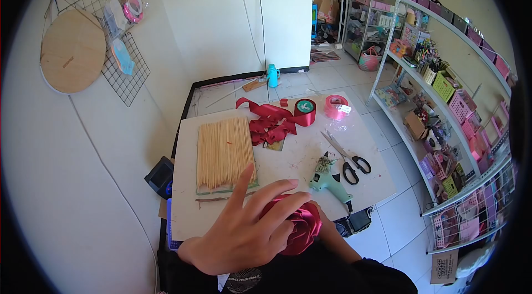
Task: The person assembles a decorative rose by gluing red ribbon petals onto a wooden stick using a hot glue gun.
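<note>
room: white wall (221, 17) on the left and at the back, pale tile floor (343, 81) beyond the table.
shelves: long white shelves (443, 106) run down the right side, packed with pink and green baskets and small craft bits.
table: a white table (299, 155) sits low in the middle, with little red scraps on it.
on the wall: a round wooden board (72, 50) hangs on the left, just beside a wire grid (130, 81) with a few small things clipped on.
sticks: a flat bunch of thin wooden sticks (224, 153) lies on the left part of the table.
loose ribbon: a pile of dark red ribbon (269, 125) lies just right of the sticks, and it runs to a red ribbon roll (305, 108).
pink roll: a pink roll (335, 106) sits near the red one, at the far side of the table.
scissors: black-handled scissors (346, 155) lie open on the right part.
glue gun: a green glue gun (330, 180) lies near the scissors, close to the front edge.
ribbon rose: a dark red ribbon rose (302, 227) is at the front edge of the table, under the hands.
left hand: the left hand (244, 236) is spread wide on top of the rose, with one finger sticking up over the sticks.
right hand: the right hand (323, 225) is mostly hidden behind the rose, so i cannot tell how it holds it.
</note>
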Demonstrator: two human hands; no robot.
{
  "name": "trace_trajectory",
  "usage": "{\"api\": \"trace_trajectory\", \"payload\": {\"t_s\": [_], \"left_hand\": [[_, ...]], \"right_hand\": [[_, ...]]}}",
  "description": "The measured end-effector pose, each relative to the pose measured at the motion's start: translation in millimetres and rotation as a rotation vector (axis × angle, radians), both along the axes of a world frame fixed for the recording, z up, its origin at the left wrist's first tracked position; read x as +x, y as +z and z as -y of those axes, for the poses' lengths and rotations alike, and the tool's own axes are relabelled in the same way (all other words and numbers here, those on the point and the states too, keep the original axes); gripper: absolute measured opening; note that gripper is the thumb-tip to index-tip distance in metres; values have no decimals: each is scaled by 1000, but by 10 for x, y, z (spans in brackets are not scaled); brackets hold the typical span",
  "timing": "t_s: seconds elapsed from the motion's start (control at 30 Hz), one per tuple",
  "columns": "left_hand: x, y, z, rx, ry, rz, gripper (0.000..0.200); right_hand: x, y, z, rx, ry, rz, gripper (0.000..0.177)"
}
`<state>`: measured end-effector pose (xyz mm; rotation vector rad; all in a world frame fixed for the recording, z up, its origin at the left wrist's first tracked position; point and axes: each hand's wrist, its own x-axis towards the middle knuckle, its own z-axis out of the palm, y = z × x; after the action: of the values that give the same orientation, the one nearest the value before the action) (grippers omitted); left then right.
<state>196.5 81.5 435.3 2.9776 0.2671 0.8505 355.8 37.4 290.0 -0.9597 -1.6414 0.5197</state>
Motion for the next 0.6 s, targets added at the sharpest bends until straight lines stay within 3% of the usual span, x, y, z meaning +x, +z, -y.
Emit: {"api": "trace_trajectory", "payload": {"t_s": [0.27,0.37,0.6], "left_hand": [[5,-6,-8,-52,7,-53,18],[4,22,-10,-42,20,-78,18],[44,-17,-43,-22,8,-43,18]], "right_hand": [[4,-61,1,-94,-33,121,39],[11,-19,19,-169,-12,55,40],[39,66,38,-133,-95,101,38]]}}
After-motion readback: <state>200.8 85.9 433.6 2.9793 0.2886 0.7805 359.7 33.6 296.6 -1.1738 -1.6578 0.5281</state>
